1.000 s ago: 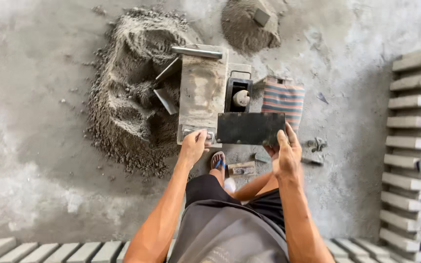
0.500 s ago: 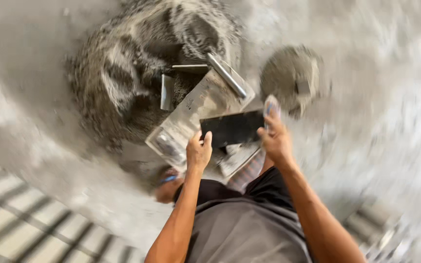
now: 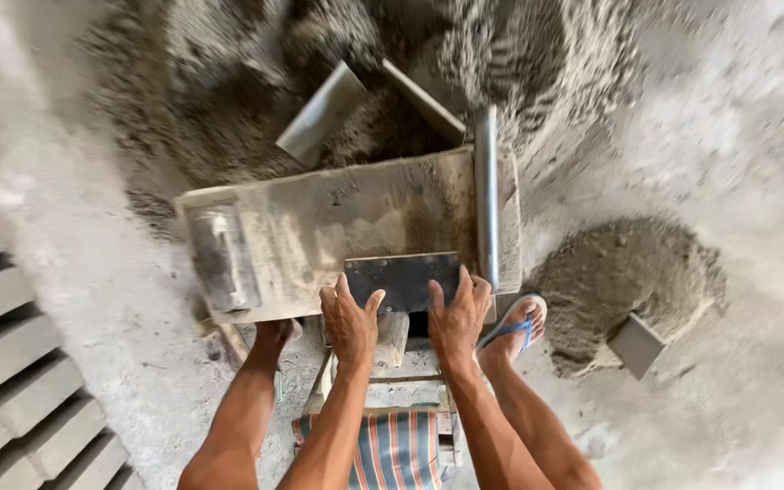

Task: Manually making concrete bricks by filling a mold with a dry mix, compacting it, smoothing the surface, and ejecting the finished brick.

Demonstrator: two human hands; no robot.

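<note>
Dark flat metal plate [image 3: 403, 279] gripped by both hands [image 3: 403, 318].

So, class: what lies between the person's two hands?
In the head view, a dark flat plate spans between the left hand and right hand, both gripping it.

No packages, labels, signs or screens show in this view.
</note>
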